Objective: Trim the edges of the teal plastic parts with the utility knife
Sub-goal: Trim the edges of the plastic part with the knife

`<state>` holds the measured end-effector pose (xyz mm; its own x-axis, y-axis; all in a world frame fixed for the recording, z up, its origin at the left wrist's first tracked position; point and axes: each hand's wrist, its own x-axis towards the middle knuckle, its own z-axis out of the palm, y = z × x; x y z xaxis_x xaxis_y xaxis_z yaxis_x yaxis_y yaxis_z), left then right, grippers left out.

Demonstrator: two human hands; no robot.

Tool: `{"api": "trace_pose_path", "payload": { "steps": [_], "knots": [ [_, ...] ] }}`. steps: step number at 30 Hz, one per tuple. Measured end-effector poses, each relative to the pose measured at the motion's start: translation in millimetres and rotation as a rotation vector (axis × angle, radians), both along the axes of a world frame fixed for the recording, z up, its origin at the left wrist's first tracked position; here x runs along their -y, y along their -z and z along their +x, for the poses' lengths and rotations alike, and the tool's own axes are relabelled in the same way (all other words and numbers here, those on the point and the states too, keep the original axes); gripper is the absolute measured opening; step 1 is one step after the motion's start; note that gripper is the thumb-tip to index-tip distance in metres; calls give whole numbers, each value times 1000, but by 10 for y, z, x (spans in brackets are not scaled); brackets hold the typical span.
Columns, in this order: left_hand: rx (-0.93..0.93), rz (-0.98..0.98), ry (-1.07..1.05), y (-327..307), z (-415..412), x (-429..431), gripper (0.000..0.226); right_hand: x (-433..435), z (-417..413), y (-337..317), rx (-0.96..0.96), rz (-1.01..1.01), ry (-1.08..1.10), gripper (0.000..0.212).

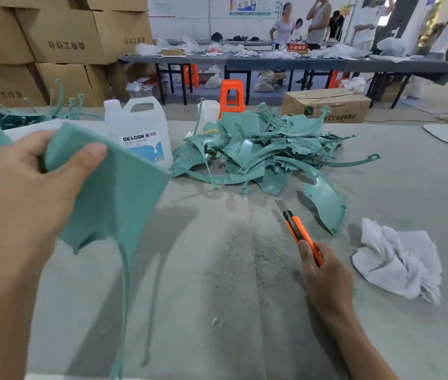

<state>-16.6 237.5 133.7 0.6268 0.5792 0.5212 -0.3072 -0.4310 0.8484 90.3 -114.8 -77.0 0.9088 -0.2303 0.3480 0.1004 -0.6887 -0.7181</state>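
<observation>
- The left hand (29,185) is curled around one teal plastic part (113,198), thumb pressed on its near face and fingers wrapped behind its upper edge; the part is lifted clear of the table (217,311), with a long thin strip trailing down from it toward the lower frame edge.
- The right hand (324,275) is wrapped around the handle of one orange utility knife (298,229), its blade extended and pointing up and away, not touching the held part (the two are well apart).
- One heap of teal parts (266,149) lies at the middle of the table; the pieces overlap too much to count.
- One curved teal piece (324,198) lies apart, just right of the knife blade.
- A second teal heap (3,119) sits at the far left edge.
- One white jug (140,130) labelled DEXCON stands behind the held part.
- One crumpled white cloth (398,259) lies to the right of the knife hand.
- Fine shavings (244,253) dust the table between the hands.
</observation>
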Motion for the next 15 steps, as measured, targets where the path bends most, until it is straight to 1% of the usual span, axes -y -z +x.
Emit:
{"api": "trace_pose_path", "payload": {
  "steps": [1,3,5,8,10,12,13,14,15],
  "knots": [
    [-39,59,25,-62,46,22,27,-2,1,2,1,1,3,37],
    [-179,243,66,-88,178,144,35,1,1,6,3,0,1,37],
    [-328,439,148,6,358,329,34,7,-3,5,2,-8,-3,36],
    [-456,665,292,252,644,599,30,7,-10,-9,-13,-4,-9,34],
    [-516,710,399,427,827,749,28,-3,-6,-17,-40,3,-6,36],
    [-573,711,482,622,974,879,23,-8,-9,-31,-57,5,-8,37],
    [-597,739,491,723,1032,933,19,-5,-13,-37,-58,2,-12,37],
    [-607,807,456,826,1086,969,14,0,-19,-43,-56,-5,-18,37],
    [-612,875,400,911,1130,990,14,1,-23,-48,-52,-14,-24,37]
  ]
}}
